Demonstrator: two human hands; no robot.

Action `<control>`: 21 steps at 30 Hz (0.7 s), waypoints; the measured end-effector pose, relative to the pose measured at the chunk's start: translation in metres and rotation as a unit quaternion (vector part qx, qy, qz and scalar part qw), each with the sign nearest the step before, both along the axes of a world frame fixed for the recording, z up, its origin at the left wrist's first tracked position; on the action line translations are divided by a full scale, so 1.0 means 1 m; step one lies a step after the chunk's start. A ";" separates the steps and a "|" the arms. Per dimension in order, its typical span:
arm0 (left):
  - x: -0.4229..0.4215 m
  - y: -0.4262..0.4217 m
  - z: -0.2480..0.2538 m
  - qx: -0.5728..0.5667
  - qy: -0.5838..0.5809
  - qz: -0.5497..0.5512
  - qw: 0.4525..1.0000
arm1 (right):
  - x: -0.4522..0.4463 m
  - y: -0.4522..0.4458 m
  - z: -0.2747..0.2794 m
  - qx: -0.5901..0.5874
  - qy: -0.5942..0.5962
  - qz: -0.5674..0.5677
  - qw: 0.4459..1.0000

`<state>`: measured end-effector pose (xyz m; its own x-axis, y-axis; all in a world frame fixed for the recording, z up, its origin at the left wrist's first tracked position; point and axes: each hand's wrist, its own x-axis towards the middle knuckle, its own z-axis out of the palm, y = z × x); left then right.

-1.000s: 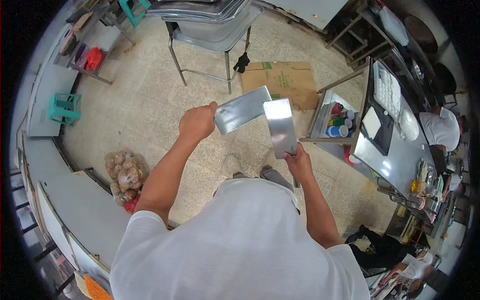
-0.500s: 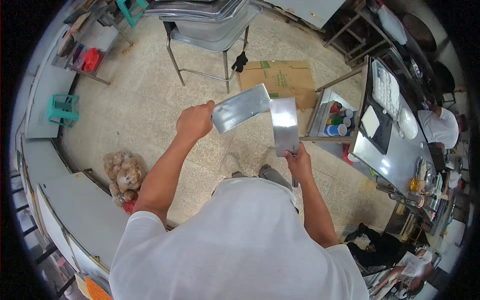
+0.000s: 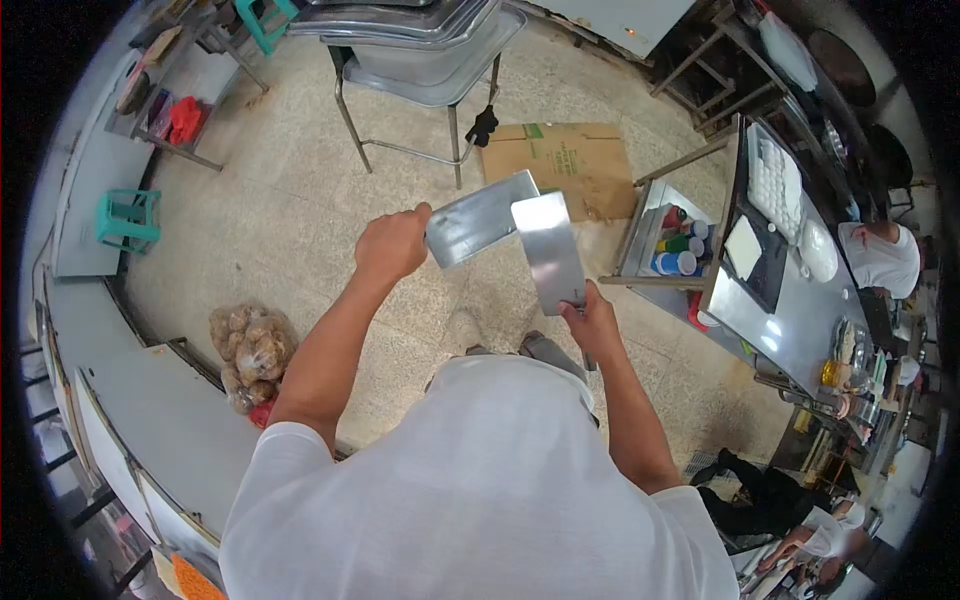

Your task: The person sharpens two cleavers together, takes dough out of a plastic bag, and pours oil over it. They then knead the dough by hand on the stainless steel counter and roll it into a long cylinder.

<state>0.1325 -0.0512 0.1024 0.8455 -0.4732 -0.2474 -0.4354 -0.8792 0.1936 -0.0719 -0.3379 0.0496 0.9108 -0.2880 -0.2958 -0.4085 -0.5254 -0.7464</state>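
My left hand (image 3: 394, 243) is wrapped round the handle of a cleaver (image 3: 478, 222), whose broad blade points right and slightly upward. In my right hand (image 3: 592, 322) is a second cleaver (image 3: 552, 258), held nearly upright with its blade tilted left. The top corner of the right blade overlaps the end of the left blade; whether they touch I cannot tell. Both cleavers are in the air above the tiled floor, in front of my body. The fingers of both hands are closed, and the handles are mostly hidden by them.
Ahead stands a metal stand with stacked trays (image 3: 430, 85); a flattened cardboard box (image 3: 565, 165) lies beside it. On the right is a steel table (image 3: 755, 325) with bottles and an egg tray. Bags of potato-like lumps (image 3: 250, 350) sit left. People in white work at right.
The right cleaver has tilted leftward, so its top now overlaps the left blade's end. My left hand and its cleaver have hardly moved.
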 end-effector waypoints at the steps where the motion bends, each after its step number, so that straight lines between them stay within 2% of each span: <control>1: 0.001 -0.001 0.001 -0.001 0.000 -0.001 1.000 | 0.000 0.000 -0.002 -0.001 0.000 -0.001 1.000; 3: 0.000 0.002 0.004 -0.001 0.010 0.004 1.000 | 0.004 0.002 -0.007 0.037 0.005 -0.078 0.996; 6: 0.001 0.002 0.008 0.022 0.007 0.005 1.000 | 0.005 0.000 -0.004 -0.008 0.016 -0.004 1.000; 10: 0.006 0.007 0.005 0.028 0.009 0.002 1.000 | 0.010 0.001 -0.014 -0.003 -0.026 -0.038 0.999; 13: 0.011 0.006 0.003 0.028 0.014 -0.004 1.000 | 0.014 0.001 -0.001 -0.047 -0.014 0.025 0.998; 15: 0.011 0.008 0.004 0.017 0.015 0.006 1.000 | 0.026 0.008 0.007 0.055 0.028 -0.113 0.992; 21: 0.017 -0.004 0.014 -0.043 -0.022 0.074 0.996 | 0.034 0.034 -0.011 0.028 -0.048 -0.088 0.995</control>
<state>0.1495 -0.0552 0.1162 0.9165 -0.3609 -0.1724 -0.3127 -0.9153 0.2537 -0.0375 -0.3041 0.0391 0.8726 -0.4310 -0.2299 -0.4162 -0.4094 -0.8119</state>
